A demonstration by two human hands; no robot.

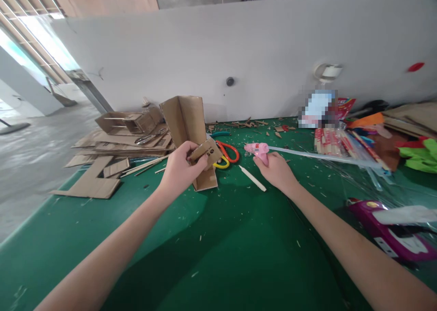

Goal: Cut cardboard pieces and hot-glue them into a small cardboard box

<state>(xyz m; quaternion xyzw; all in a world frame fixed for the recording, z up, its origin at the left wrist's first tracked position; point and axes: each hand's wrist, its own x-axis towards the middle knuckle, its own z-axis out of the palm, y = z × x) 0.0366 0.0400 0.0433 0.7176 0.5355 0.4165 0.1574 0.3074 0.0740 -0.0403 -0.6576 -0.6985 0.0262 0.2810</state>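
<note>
My left hand is closed on a small piece of cardboard with dark printing on it. Behind that hand stands a taller folded cardboard structure, its lower part reaching toward me. My right hand grips the handle of a pink hot glue gun, whose nozzle points left toward the cardboard. A long clear glue stick sticks out of the gun's back. Between my hands a whitish pen-like stick lies on the green table. Scissors with red and yellow handles lie just behind the small piece.
Cardboard sheets and an L-shaped cutout lie at left, with a small cardboard box and thin wooden sticks. Cardboard scraps line the white wall. At right are packaged sticks, a blurred-out screen and a purple power strip.
</note>
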